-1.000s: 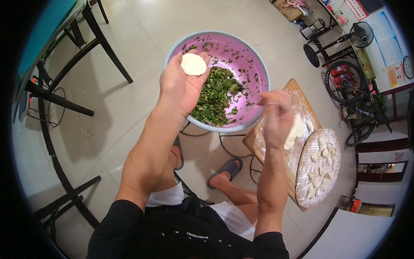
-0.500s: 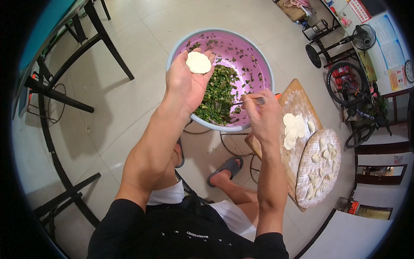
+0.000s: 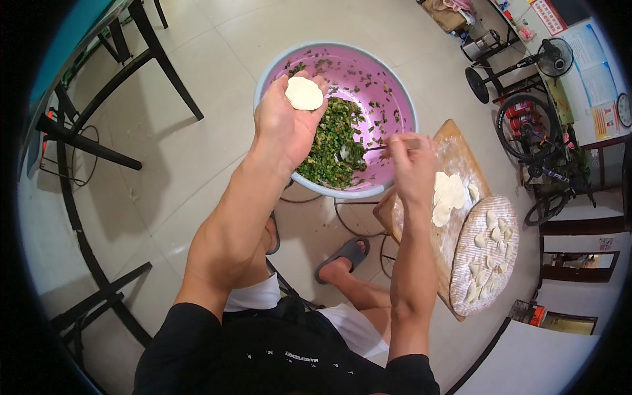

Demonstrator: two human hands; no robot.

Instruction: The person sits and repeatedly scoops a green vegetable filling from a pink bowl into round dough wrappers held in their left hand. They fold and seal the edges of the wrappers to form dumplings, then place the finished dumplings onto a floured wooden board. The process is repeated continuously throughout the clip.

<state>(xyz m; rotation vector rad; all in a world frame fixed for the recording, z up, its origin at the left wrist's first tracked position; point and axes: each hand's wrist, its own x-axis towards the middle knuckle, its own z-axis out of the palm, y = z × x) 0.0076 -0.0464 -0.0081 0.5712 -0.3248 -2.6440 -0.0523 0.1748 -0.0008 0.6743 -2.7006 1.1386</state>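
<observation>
My left hand [image 3: 286, 122] is raised over the near left rim of a large pink bowl [image 3: 388, 99], palm up, holding a round white dumpling wrapper [image 3: 303, 93] on its fingers. My right hand [image 3: 409, 170] grips the handle of a metal spoon [image 3: 359, 149] whose bowl dips into the green chopped filling [image 3: 332, 145] heaped in the pink bowl. The wrapper has nothing on it.
A floured wooden board [image 3: 454, 158] at right carries a stack of wrappers [image 3: 447, 194] and a round woven tray [image 3: 461, 276] of folded dumplings. Black table and chair legs [image 3: 99, 145] stand at left. A fan [image 3: 553, 59] and a bicycle [image 3: 533, 138] are at far right.
My right hand left the wrapper stack on the board, moved left to the bowl and now holds the spoon in the filling. My left hand kept the wrapper raised.
</observation>
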